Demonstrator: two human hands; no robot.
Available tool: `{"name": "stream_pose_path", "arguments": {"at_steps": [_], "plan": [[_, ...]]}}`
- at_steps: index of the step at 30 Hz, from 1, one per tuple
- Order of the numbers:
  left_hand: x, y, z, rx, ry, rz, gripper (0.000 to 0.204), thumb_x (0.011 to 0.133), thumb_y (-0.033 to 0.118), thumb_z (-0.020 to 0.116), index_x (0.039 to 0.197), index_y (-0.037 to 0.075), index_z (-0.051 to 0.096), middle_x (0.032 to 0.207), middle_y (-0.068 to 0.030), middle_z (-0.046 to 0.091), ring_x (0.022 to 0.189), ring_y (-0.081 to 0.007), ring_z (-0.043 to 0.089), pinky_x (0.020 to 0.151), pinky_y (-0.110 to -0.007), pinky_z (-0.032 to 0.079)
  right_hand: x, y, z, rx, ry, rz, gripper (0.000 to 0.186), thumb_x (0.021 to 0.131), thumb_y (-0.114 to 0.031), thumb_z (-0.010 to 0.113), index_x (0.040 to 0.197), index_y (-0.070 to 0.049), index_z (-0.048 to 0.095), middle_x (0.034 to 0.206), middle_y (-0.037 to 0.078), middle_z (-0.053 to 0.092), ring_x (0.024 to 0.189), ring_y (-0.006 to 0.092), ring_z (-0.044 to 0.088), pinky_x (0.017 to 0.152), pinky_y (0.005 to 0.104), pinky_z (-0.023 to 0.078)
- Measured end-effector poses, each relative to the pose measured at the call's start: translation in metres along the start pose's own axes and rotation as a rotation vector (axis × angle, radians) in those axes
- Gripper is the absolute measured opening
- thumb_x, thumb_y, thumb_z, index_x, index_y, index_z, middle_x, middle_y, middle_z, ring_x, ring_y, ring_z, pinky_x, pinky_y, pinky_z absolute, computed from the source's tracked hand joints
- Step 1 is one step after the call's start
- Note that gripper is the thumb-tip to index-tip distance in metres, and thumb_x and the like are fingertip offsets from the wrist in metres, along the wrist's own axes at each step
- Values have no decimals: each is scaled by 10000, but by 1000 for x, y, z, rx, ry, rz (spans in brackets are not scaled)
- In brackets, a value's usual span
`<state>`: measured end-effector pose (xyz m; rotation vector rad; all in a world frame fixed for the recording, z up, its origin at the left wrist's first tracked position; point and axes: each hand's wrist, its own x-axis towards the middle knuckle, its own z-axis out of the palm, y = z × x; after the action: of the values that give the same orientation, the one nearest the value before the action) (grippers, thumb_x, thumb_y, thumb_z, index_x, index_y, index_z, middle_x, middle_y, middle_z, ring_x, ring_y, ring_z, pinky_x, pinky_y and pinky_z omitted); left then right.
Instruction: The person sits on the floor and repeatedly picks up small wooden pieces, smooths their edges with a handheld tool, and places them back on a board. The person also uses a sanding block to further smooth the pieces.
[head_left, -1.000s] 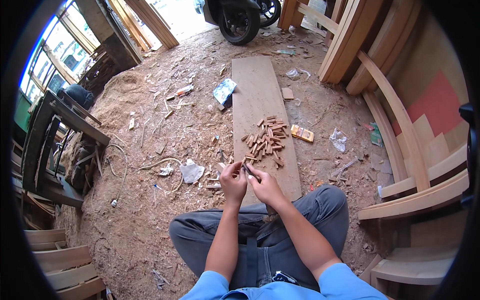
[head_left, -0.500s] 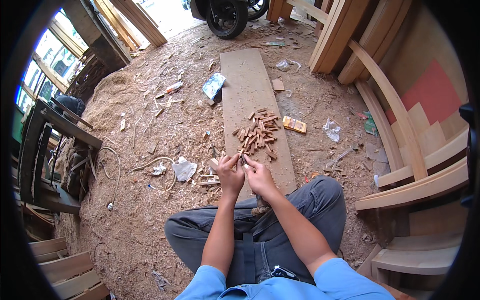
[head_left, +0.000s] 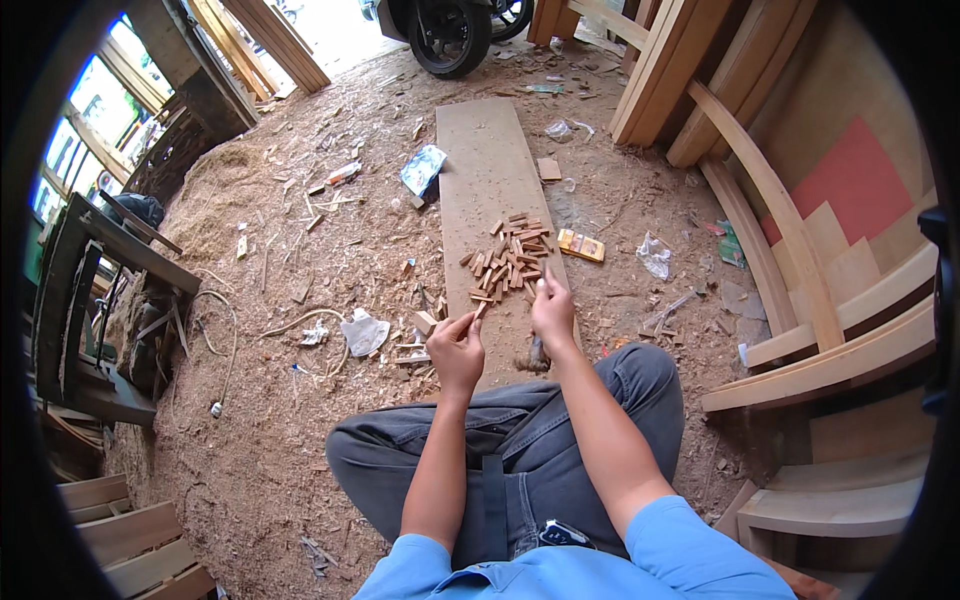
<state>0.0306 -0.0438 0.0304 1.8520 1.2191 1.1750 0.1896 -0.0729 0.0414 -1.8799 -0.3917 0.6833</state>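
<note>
My left hand (head_left: 457, 356) pinches a small wooden stick (head_left: 481, 309) between thumb and fingertips, over the near part of a long flat board (head_left: 487, 160). To its right, my right hand (head_left: 553, 312) is closed round a hand tool (head_left: 536, 355). A grey shaft and a rough brown end of that tool stick out below the fist, and its other end is hidden by the hand. Just beyond both hands, a loose heap of short brown wooden pieces (head_left: 512, 256) lies on the board.
A yellow packet (head_left: 581, 245) lies right of the board, a blue-and-white wrapper (head_left: 423, 170) at its left edge. Sawdust and scraps cover the floor. Curved wooden frames (head_left: 830, 360) stand at right, a dark frame (head_left: 120, 310) at left, a motorbike wheel (head_left: 450, 38) at the far end.
My hands were together over the near side of the heap. Now they are apart: the right hand has moved right and forward with the tool, while the left stays near its place.
</note>
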Motion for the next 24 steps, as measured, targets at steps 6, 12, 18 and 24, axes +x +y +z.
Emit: {"name": "stream_pose_path", "arguments": {"at_steps": [6,12,18,24], "plan": [[18,-18,-11,-225,137,-273,187,864,108,731,994,-26,746,774,-76,718,625,-88,617,573,-247,483,-46,12,28,-33,-381,-305,426,982,-167,558,1408,-160,543,683,-3,561,549,63,391,526,268,389],[18,-23,-7,-235,158,-201,190,871,106,721,992,-40,739,783,-75,716,650,-89,631,593,-243,495,-60,-1,25,-79,-456,-310,427,961,-158,570,1387,-139,561,1069,139,716,844,124,646,773,286,507],[20,-22,3,-209,145,-165,167,859,71,705,985,-33,739,819,-102,716,664,-142,667,616,-276,518,-63,-4,25,-86,-560,-239,418,959,-153,560,1376,-119,565,1261,189,647,1094,217,656,930,308,485],[22,-19,2,-80,101,-97,172,847,2,679,1004,-42,731,850,-105,711,759,-176,692,687,-281,549,-66,-7,27,-109,-513,-266,420,964,-152,539,1382,-116,556,1274,206,629,1187,272,620,965,332,479]]}}
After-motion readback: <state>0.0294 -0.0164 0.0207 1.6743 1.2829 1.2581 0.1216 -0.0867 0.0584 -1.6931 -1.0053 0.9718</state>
